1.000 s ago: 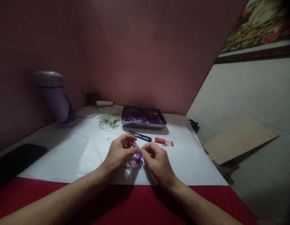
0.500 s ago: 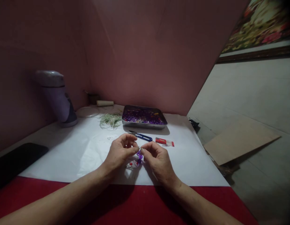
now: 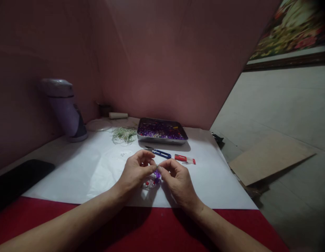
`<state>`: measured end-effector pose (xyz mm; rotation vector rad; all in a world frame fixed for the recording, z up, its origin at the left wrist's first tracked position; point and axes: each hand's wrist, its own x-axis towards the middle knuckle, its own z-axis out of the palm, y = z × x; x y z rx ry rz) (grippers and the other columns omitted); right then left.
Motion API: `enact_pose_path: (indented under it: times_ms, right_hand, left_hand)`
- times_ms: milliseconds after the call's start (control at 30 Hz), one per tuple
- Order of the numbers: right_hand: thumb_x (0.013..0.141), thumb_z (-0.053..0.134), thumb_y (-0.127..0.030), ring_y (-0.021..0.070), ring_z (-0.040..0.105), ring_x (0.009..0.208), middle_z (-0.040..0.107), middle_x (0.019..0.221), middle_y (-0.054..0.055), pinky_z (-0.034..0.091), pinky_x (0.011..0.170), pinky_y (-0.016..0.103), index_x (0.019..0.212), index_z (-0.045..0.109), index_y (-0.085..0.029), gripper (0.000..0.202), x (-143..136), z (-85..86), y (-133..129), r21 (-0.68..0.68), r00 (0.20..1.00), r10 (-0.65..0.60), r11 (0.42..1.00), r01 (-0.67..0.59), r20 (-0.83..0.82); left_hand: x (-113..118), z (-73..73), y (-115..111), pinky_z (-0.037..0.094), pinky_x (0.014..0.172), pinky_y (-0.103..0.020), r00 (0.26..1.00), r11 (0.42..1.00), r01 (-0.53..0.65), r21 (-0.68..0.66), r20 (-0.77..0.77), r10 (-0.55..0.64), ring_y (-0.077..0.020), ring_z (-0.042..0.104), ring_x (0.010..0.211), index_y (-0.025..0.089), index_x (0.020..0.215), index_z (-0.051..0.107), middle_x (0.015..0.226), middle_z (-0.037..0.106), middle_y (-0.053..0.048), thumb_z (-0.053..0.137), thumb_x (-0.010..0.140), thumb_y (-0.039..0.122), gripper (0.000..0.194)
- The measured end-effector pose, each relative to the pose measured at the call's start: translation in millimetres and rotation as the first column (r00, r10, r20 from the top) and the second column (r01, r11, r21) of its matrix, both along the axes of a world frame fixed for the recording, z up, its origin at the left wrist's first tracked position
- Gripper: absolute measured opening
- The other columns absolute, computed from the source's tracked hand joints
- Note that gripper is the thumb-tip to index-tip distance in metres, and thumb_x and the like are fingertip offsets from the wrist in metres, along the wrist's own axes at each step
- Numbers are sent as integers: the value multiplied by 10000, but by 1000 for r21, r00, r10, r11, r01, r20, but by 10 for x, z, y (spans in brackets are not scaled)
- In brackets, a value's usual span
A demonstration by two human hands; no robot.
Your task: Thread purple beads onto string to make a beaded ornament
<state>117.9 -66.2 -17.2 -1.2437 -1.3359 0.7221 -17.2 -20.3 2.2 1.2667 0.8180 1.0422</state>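
Both hands meet over the white paper (image 3: 214, 185), fingertips almost touching. My left hand (image 3: 137, 168) pinches the upper end of a beaded string (image 3: 157, 174) between thumb and forefinger. From the other side, my right hand (image 3: 176, 176) is closed in a pinch at the same end. Purple beads hang below the fingers, and a looped part with clear and red beads dangles under my left hand. What exactly lies between the fingertips is too small to make out. Thread snips (image 3: 162, 153) with blue handles lie just beyond the hands, beside a red-and-clear needle pack (image 3: 181, 158).
A metal tray (image 3: 162, 141) of mostly purple beads stands at the back. Left of it lie tangled green thread (image 3: 124, 135) and a pale roll (image 3: 118, 115). A purple tumbler (image 3: 66, 112) stands at the left, behind a black flat object (image 3: 26, 180).
Both hands keep their pinch and have barely moved. The hanging beads have shifted slightly, with the purple ones bunched closer under the fingers.
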Motion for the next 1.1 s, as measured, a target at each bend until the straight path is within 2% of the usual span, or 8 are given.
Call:
enact_pose_path:
  times_ms: [400,800,1100]
  right_hand:
    - [800,567,-257,118,522,606,596,681,8,430,560,230,739,590,-153,123,1,22,-14,33,999,0,999,-1,38]
    - [791,567,-249,118,512,587,581,655,3,424,542,226,702,574,-156,129,6,19,-14,5,996,-26,1000,25,88]
    - [789,578,-256,134,554,643,610,694,13,450,599,243,753,595,-156,107,4,18,-8,15,1000,-16,1000,16,11]
  left_hand:
    - [-5,-15,0,425,571,-220,999,999,-4,48,-44,6,-100,540,600,133,828,560,667,602,14,699,590,151,277]
    - [-13,-13,-8,427,580,-224,996,996,-13,93,-85,21,-112,548,610,141,833,579,674,601,10,690,607,157,252]
    - [-6,22,-8,418,554,-211,999,999,-25,31,-39,26,-90,531,570,134,830,566,651,597,22,696,600,151,265]
